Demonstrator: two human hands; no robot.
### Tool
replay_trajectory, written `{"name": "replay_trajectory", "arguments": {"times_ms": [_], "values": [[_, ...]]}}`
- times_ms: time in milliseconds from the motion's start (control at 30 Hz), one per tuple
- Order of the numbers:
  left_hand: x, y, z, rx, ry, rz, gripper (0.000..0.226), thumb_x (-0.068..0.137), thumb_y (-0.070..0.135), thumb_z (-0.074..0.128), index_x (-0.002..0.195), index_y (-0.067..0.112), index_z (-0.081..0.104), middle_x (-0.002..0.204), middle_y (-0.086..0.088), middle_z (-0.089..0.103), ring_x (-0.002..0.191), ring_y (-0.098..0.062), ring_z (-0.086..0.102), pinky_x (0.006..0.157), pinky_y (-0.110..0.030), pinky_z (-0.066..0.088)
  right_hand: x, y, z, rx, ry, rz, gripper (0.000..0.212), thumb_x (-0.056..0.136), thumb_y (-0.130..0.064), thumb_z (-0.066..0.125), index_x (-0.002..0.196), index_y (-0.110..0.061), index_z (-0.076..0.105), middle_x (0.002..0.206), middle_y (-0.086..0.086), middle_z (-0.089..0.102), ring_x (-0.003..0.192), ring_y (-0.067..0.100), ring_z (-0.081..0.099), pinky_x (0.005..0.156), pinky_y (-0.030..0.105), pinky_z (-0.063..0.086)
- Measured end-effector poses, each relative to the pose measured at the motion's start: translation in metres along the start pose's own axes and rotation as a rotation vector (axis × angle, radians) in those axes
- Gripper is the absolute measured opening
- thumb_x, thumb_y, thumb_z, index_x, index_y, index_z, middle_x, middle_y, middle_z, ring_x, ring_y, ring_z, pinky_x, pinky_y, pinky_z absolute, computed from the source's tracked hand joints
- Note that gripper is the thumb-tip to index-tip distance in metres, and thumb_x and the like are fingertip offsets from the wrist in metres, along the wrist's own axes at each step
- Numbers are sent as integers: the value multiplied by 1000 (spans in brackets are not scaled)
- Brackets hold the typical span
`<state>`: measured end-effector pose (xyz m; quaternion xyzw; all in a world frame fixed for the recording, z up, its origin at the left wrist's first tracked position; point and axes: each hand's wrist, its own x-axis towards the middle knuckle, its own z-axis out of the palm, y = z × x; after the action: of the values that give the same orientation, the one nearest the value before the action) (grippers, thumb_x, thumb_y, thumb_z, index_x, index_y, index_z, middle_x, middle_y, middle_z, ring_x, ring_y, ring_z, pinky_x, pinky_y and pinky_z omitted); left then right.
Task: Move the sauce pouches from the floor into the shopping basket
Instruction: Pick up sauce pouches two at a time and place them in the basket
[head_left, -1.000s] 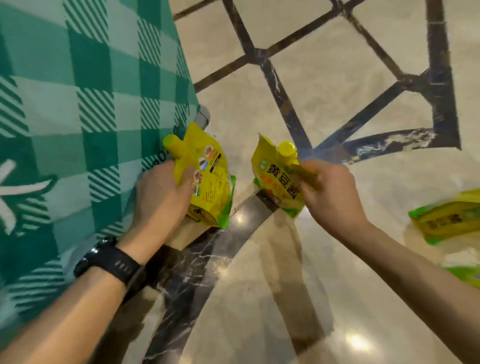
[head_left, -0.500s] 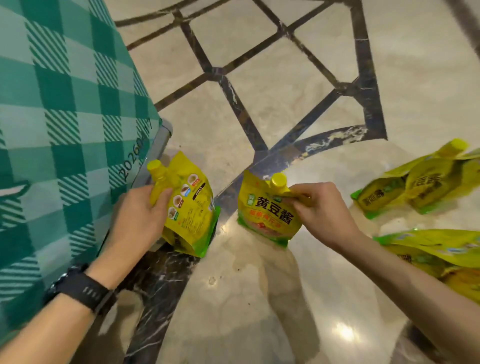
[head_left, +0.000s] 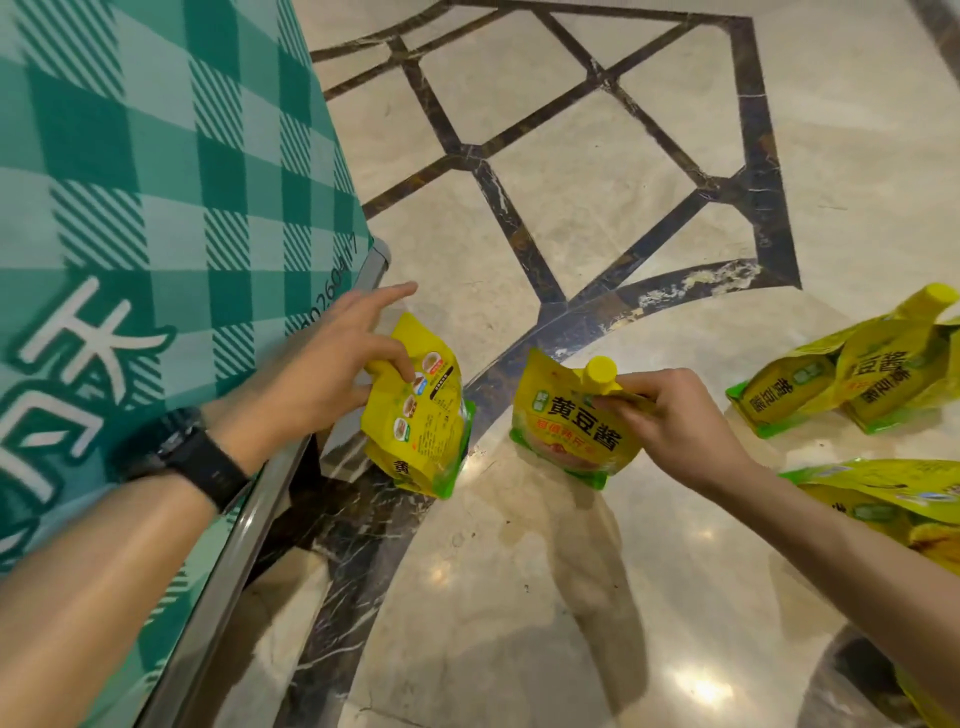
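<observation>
While each hand keeps one yellow sauce pouch off the marble floor (head_left: 597, 171), the left hand (head_left: 317, 374) pinches the spout end of the back-facing pouch (head_left: 415, 415), index finger extended, just beside the green checked basket (head_left: 156, 208) at left. Its wrist bears a black watch (head_left: 202, 457). The right hand (head_left: 675, 421) grips the front-facing pouch (head_left: 566, 421) below its cap. Spare pouches (head_left: 852, 379) lie on the floor, right.

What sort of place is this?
Probably an indoor hall or lobby used for a mock shopping set-up: polished beige marble floor with dark inlaid bands, a green checked cloth-covered stand, yellow spouted sauce pouches scattered about.
</observation>
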<state>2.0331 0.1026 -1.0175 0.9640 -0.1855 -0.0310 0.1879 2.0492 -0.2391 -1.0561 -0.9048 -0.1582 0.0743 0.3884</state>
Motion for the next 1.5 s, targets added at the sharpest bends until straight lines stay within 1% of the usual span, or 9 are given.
{"name": "replay_trajectory", "arguments": {"times_ms": [233,400,600,767,933,1033,1267,1367,1500], "values": [[17,27,-9,222,-41,87,21,71,38,87,86,34,73,103,12,71,118,-16,58,108,-41,36,-4,5,-6,-11,3,15,23,92,-9,65,106,-22,78,91,4,78,85,22,72,71,44,55],[21,51,9,63,73,61,23,86,46,74,83,24,71,67,4,66,66,-21,59,64,-39,47,-4,9,-13,-89,-11,-35,18,92,-9,66,100,-19,79,80,5,76,75,27,69,65,45,54],[-5,44,49,-538,135,-203,24,76,24,86,94,21,71,87,8,74,84,-6,69,78,-21,55,-16,9,-5,248,24,86,17,85,-8,73,87,-24,79,72,-22,73,67,-7,65,61,16,48],[-26,21,80,-749,189,-290,24,77,16,78,99,24,72,102,24,74,96,4,68,85,-10,50,-28,22,17,409,75,112,33,83,-6,76,89,-39,78,90,-12,78,85,4,72,75,26,54],[-16,11,73,-811,129,-303,16,77,27,71,82,42,76,87,9,76,84,-4,68,77,-19,53,-17,27,-6,275,-24,95,11,85,-20,74,91,-13,80,84,15,75,78,30,69,76,49,54],[-20,6,74,-883,82,-316,6,77,26,74,79,31,76,81,8,74,78,-3,65,71,-16,49,-21,37,-16,382,-94,177,19,77,-22,77,96,-19,80,90,1,78,89,19,73,81,42,58],[-50,11,110,-968,-110,-270,75,72,33,88,134,8,54,134,-5,63,119,-13,64,95,-25,53,-36,57,5,416,-153,153,66,61,-7,91,122,-16,68,121,-4,70,109,6,67,87,18,53],[-52,10,123,-1006,-109,-259,80,68,-3,86,138,4,47,134,-8,63,120,-15,64,93,-21,52,-35,62,6,357,-162,123,68,61,-7,93,124,-18,67,126,-4,68,114,8,65,96,30,53],[-50,9,134,-1001,16,-315,70,67,-2,82,130,9,54,121,-2,72,111,-17,68,92,-26,56,-36,64,10,323,-126,109,65,62,-11,93,122,-18,68,126,-4,68,113,8,65,95,25,51]]}}
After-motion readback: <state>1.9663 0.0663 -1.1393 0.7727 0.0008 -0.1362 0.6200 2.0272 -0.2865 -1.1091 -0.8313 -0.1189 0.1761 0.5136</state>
